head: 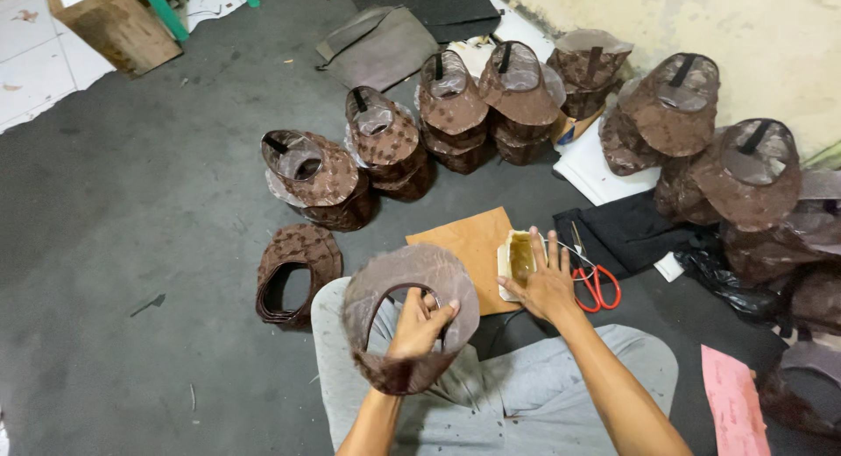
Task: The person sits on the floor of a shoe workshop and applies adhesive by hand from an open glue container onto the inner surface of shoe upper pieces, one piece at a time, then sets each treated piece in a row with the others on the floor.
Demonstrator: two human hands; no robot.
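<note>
My left hand (419, 325) grips a brown patterned visor-like hat piece (399, 303) held over my lap, fingers wrapped through its open middle. My right hand (547, 285) rests open, fingers spread, on a small pale tub of yellowish glue (519, 259) that sits at the edge of a tan cardboard sheet (469, 246) on the floor. Red-handled scissors (596, 285) lie just right of that hand.
Stacks of finished brown hat pieces (455, 110) curve from the left (315, 176) round to the right wall (745, 176). A flat stack of brown bands (296, 272) lies left of my knee. Black cloth (626, 233), a pink paper (731, 403) and a wooden box (114, 22) lie about.
</note>
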